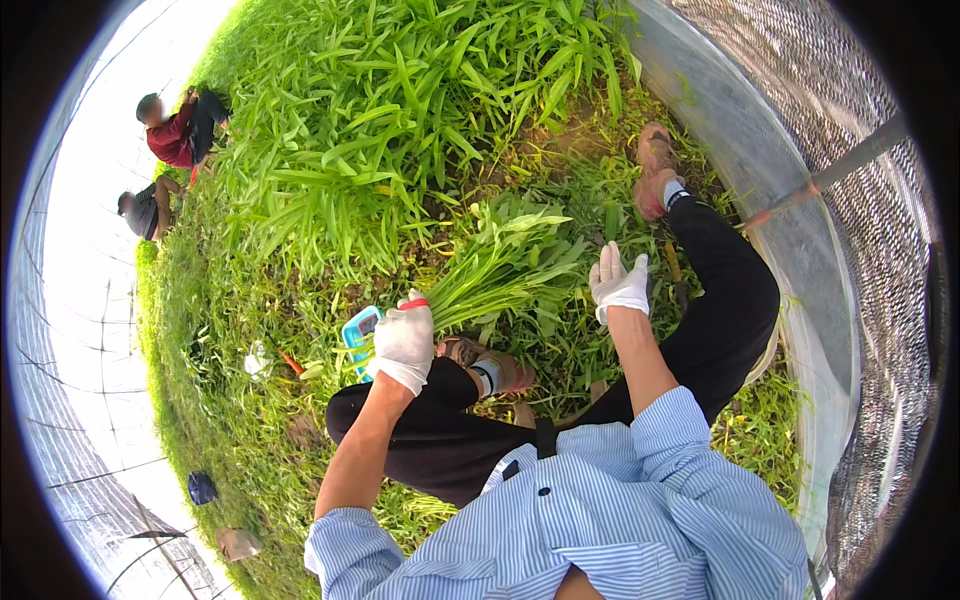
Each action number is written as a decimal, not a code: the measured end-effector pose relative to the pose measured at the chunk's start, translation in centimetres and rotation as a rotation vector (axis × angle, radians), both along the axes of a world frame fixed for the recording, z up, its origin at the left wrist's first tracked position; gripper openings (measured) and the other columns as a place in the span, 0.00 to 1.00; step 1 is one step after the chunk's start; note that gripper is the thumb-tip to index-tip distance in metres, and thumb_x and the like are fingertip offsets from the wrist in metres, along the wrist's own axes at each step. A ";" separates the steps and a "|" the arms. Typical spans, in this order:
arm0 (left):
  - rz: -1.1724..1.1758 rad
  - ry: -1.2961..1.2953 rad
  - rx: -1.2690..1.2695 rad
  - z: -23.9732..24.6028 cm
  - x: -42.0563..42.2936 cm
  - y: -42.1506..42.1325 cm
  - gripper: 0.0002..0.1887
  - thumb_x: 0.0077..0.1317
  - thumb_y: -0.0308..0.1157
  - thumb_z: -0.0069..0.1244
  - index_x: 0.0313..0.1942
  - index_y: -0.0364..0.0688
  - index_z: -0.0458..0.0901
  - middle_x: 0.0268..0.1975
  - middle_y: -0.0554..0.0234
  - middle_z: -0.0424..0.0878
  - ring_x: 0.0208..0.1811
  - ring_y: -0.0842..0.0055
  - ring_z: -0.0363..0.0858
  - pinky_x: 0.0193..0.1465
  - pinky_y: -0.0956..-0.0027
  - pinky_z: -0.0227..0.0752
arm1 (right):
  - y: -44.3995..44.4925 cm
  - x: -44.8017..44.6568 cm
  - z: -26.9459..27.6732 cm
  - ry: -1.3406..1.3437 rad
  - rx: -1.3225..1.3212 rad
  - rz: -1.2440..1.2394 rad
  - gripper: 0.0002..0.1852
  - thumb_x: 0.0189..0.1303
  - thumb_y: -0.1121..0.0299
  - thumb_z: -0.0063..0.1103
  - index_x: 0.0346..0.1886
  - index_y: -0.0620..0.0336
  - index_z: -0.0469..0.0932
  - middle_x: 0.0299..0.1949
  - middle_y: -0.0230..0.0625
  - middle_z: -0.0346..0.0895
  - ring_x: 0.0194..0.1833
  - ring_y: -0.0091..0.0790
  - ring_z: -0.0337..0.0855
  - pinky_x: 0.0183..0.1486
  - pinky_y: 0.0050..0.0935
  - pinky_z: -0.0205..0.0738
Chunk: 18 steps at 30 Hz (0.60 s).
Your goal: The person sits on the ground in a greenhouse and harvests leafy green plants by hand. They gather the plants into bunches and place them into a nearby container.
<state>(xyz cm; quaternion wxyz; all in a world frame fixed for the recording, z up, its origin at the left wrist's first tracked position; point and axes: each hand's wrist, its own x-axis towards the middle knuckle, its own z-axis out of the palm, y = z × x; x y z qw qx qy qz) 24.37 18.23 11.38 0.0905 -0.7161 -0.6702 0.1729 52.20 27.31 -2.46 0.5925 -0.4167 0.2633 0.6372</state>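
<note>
My left hand [403, 341], in a white glove with a red band at the fingers, is closed around the stems of a bunch of long-leaved greens [495, 274]. The leafy end of the bunch points up and to the right, over the ground between my feet. Right of the bunch, my right hand [619, 280], also gloved in white, is held with its fingers apart and nothing in it. A light-blue plastic container [349, 335] stands on the ground just behind my left hand, which partly hides it.
Tall leafy plants [390, 112] grow ahead. Plastic sheeting [750, 142] and a metal pole [847, 165] border the right. At far left two people [176, 139] crouch by the plants. A white bag [258, 361], an orange-red handle [291, 363] and a dark bag [202, 487] lie left.
</note>
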 end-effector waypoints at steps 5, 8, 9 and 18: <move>-0.025 -0.093 -0.001 -0.3 0.8 0.6 0.12 0.55 0.20 0.51 0.41 0.36 0.75 0.28 0.52 0.83 0.30 0.61 0.87 0.30 0.62 0.80 | -2.0 -5.4 2.5 -0.497 0.809 0.754 0.11 0.70 0.68 0.57 0.45 0.67 0.81 0.44 0.40 0.87 0.45 0.34 0.87 0.53 0.26 0.75; -0.018 -0.051 0.000 0.0 0.8 0.7 0.12 0.54 0.20 0.52 0.40 0.36 0.76 0.29 0.50 0.83 0.30 0.59 0.87 0.31 0.61 0.80 | -2.5 -7.6 3.7 -1.279 0.842 1.074 0.09 0.61 0.68 0.65 0.43 0.59 0.84 0.36 0.37 0.86 0.38 0.30 0.85 0.44 0.27 0.77; -0.004 -0.054 0.002 0.1 0.7 0.6 0.11 0.54 0.20 0.52 0.40 0.36 0.76 0.28 0.50 0.83 0.30 0.59 0.87 0.31 0.61 0.80 | -2.7 -8.1 4.0 -1.250 0.805 1.115 0.11 0.59 0.66 0.67 0.44 0.58 0.84 0.36 0.37 0.86 0.37 0.30 0.85 0.43 0.27 0.77; -0.028 -0.033 -0.057 0.6 1.7 0.0 0.29 0.41 0.33 0.71 0.43 0.36 0.74 0.31 0.55 0.83 0.32 0.61 0.86 0.32 0.63 0.81 | -2.3 -9.8 5.5 -1.459 0.746 1.284 0.19 0.56 0.51 0.65 0.41 0.56 0.83 0.31 0.47 0.84 0.36 0.54 0.84 0.43 0.46 0.76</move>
